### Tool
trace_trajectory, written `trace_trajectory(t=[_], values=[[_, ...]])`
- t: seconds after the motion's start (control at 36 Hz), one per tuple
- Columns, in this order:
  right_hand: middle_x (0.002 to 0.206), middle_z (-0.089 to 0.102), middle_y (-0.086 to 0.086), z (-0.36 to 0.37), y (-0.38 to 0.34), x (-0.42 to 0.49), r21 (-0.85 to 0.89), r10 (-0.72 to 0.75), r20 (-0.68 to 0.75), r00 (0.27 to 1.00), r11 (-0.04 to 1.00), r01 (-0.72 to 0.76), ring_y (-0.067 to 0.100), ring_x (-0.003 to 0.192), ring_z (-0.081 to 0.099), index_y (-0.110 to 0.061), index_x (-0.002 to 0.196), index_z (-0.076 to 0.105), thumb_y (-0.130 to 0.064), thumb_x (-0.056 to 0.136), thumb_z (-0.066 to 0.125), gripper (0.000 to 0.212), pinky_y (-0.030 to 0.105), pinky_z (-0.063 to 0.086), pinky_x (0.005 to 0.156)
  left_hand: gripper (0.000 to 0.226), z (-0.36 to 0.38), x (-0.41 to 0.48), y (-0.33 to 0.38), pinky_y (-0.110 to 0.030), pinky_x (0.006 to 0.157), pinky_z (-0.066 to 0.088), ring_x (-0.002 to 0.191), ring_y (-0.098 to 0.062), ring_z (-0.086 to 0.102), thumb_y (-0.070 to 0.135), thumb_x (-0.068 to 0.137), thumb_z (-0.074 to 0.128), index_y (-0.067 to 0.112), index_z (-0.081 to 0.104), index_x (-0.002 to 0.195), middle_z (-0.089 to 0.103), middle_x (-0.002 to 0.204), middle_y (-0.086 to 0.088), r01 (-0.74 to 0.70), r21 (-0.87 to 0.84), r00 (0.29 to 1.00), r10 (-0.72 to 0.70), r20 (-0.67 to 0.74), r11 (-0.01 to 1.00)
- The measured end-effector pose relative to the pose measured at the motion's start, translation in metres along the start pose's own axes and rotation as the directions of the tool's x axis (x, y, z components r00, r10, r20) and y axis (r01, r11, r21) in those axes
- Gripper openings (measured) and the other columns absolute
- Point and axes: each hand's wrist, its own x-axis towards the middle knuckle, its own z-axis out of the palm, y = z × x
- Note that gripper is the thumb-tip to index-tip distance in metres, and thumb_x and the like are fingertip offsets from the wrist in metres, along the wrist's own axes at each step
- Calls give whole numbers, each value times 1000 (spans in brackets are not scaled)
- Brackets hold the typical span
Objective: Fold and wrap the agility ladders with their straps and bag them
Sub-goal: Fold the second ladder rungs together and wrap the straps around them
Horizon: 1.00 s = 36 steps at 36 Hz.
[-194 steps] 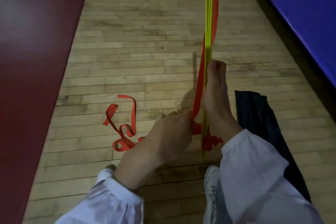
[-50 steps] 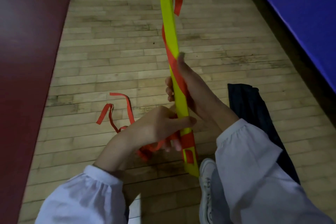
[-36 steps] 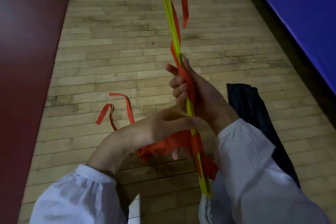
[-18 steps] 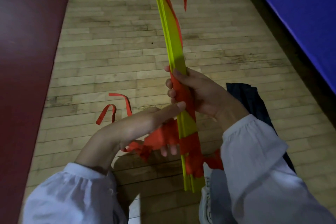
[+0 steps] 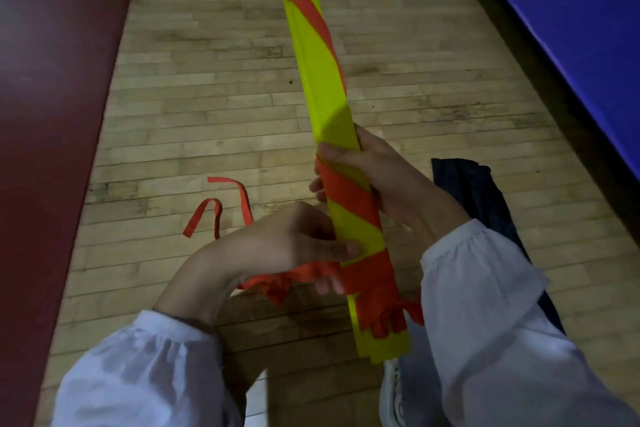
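As right hand (image 5: pixel 394 180), left hand (image 5: pixel 284 246) clasp it, ladder bundle (image 5: pixel 325 97), strap (image 5: pixel 349 192) spiralled

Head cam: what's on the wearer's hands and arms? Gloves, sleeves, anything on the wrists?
No gloves: left hand and right hand are bare. Long, loose white sleeves, gathered into cuffs at the wrists: left sleeve, right sleeve. No watch, rings or markings visible.

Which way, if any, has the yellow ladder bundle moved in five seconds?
Yes. The yellow ladder bundle turned from edge-on to face-up, and its far end swung left, toward the dark red floor strip.
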Motion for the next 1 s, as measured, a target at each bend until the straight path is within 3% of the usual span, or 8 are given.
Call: trace_trajectory(t=[0.08,0.14,0.19,0.33,0.47,0.67,0.86,1.0], values=[[77,67,8,6,-5,-5,385,48,41,998,921,-60,31,87,69,-6,90,55,-17,89,56,12,42,57,79,26,0,-2,3,-14,55,46,58,-16,66,20,91,60,-3,70,83,72,75,-16,-69,-21,996,70,59,997],[92,63,15,10,-4,-9,683,57,172,983,713,-161,34,89,69,-6,85,50,-26,84,56,21,43,60,77,25,2,-2,3,-13,55,45,57,-15,65,22,91,61,1,70,81,72,72,-14,-92,-20,992,93,87,996],[102,62,18,8,0,-8,769,42,313,949,575,-279,27,77,70,-5,93,49,-33,79,63,34,37,60,65,24,3,-2,2,-10,52,42,52,-9,62,21,91,60,3,68,77,71,66,-7,-86,-4,992,86,94,996],[74,53,8,-1,8,4,662,-10,539,842,624,-416,10,45,38,-6,111,43,-32,92,50,33,21,38,44,42,6,1,0,-26,62,49,57,-23,63,32,91,61,-10,66,92,72,81,-22,-49,-5,988,49,146,999],[60,28,-2,-3,2,1,597,16,543,840,696,-399,6,44,26,-8,97,43,-27,94,41,20,19,29,41,30,8,1,5,-23,55,44,49,-12,54,36,85,58,8,67,79,72,71,-7,24,-23,985,-20,170,999],[59,21,-6,-8,-5,-3,502,58,524,850,784,-364,4,41,21,-11,87,42,-29,92,38,19,17,25,38,59,-2,0,1,-26,65,45,56,-16,57,68,80,56,12,71,67,74,80,-13,125,87,985,-134,112,988],[54,22,-5,-10,-8,-2,337,181,296,938,899,-280,4,34,25,-12,77,43,-28,88,47,20,17,25,34,74,3,5,1,-27,64,46,57,-18,56,64,72,53,-8,64,84,74,76,-10,107,79,994,-105,-32,991],[52,25,-4,-4,-4,-1,174,195,54,979,964,-202,5,34,24,-16,72,41,-26,95,46,26,17,25,36,63,8,10,1,-21,58,44,53,-11,57,69,67,53,8,70,66,73,69,-7,122,147,987,-104,-125,982]])
